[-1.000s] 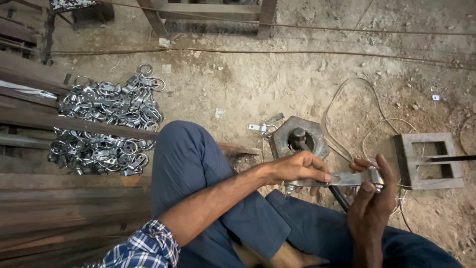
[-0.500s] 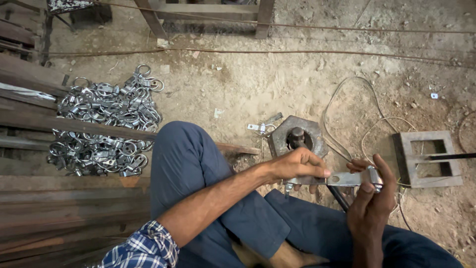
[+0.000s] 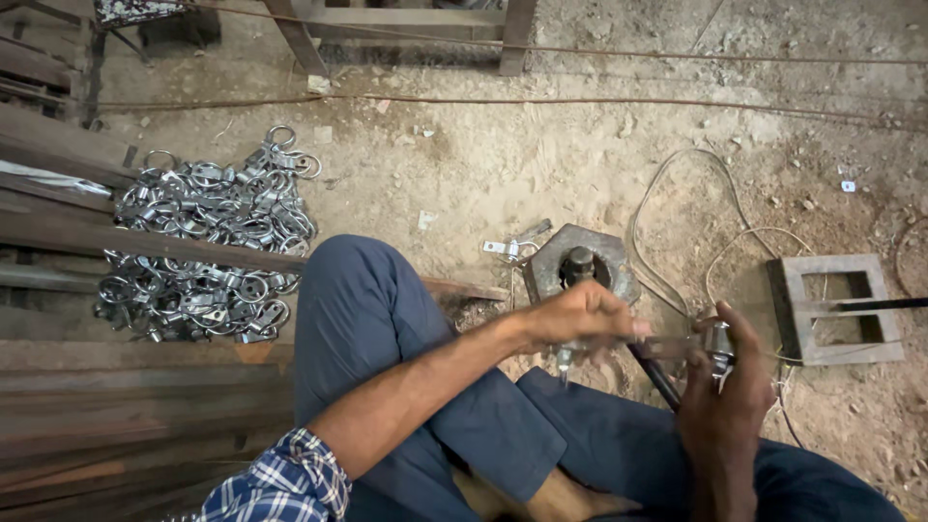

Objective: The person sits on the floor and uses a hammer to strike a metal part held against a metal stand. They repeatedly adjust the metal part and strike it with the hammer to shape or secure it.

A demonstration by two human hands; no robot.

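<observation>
While the person sits low on the dirt floor (image 3: 541, 164) with knees bent in blue trousers (image 3: 387, 329), a checked sleeve (image 3: 280, 478) shows nearest at the bottom edge and the bare forearm runs up from it to the left hand (image 3: 578, 317). That left hand has its fingers curled down and pinching one end of a small shiny metal piece (image 3: 677, 346), which lies level between both hands just above the lap. The right hand (image 3: 723, 406) comes up from below with its fingers wrapped around the other end, thumb raised beside it; the motion blur keeps me from telling exactly how tightly they press. A dark rod (image 3: 657, 377) slants down beneath the piece. Just behind the left hand sits a six-sided metal block (image 3: 551, 261) with a dark peg standing in its middle, and a small bright bracket (image 3: 503, 247) lies just beside it. Thin wire (image 3: 677, 174) loops over the ground to the right, near a square grey frame (image 3: 802, 309). Farther to the left, well apart from the hands, a heap of shiny metal rings (image 3: 208, 242) rests among long rusty bars (image 3: 145, 242).
</observation>
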